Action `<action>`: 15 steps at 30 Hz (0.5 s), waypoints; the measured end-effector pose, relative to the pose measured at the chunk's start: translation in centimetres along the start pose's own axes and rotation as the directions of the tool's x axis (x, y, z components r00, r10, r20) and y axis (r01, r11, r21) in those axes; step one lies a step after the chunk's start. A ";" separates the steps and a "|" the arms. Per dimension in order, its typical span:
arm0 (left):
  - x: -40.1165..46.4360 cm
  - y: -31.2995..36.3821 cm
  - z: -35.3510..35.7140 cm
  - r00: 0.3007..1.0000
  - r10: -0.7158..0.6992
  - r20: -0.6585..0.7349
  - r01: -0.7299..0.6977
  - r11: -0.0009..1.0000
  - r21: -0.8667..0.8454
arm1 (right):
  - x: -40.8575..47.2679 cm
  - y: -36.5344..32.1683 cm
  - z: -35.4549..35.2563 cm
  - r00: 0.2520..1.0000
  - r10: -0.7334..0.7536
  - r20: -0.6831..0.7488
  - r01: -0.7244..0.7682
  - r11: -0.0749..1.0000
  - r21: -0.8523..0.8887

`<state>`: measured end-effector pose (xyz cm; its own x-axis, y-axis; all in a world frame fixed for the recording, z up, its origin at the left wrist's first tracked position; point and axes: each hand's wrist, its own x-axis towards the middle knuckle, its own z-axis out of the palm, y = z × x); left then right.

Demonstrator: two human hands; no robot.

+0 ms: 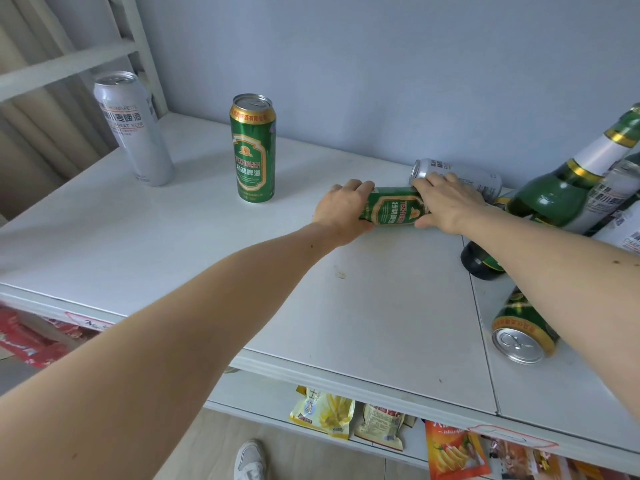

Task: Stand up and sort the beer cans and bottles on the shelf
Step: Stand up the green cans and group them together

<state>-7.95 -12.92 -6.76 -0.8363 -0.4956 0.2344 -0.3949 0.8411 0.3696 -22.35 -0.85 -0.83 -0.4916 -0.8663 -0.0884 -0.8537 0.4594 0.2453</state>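
Note:
A green beer can point(394, 206) lies on its side in the middle of the white shelf point(173, 244). My left hand point(341, 211) grips its left end and my right hand point(446, 202) grips its right end. At the back left a silver can point(133, 128) stands upright, and to its right an upright green can point(254, 148). Behind my right hand a silver can point(460, 174) lies on its side. At the right, green bottles point(568, 188) lie tipped among silver cans point(609, 195). Another green can point(521, 329) lies under my right forearm.
The shelf backs onto a pale blue wall point(346, 64). A white frame post point(145, 53) stands at the back left corner. Snack packets point(323, 414) hang on the lower shelf below the front edge. A white shoe point(250, 459) shows on the floor.

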 end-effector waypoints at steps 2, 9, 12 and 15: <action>-0.7 -0.6 0.1 0.999 -0.015 -0.043 0.013 0.999 -0.052 | -0.1 -0.1 -0.4 1.000 -0.026 -0.016 0.027 0.999 0.030; -3.2 -2.3 -0.4 0.976 -0.151 -0.156 0.104 0.956 -0.273 | 0.8 -0.5 -3.2 0.986 -0.158 -0.053 0.167 0.925 0.342; -4.0 -2.6 -0.8 0.963 -0.209 -0.169 0.137 0.923 -0.360 | 1.2 -1.0 -4.8 0.977 -0.185 -0.107 0.213 0.875 0.435; -4.5 -3.1 -1.0 0.954 -0.253 -0.161 0.168 0.896 -0.410 | 1.6 -1.8 -6.6 0.963 -0.225 -0.146 0.267 0.840 0.472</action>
<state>-2.57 -13.58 -8.04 -0.6367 -0.7203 0.2753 -0.3387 0.5819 0.7394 -20.43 -4.35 4.93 -0.2567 -0.9665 0.0008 -0.9296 0.2467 -0.2738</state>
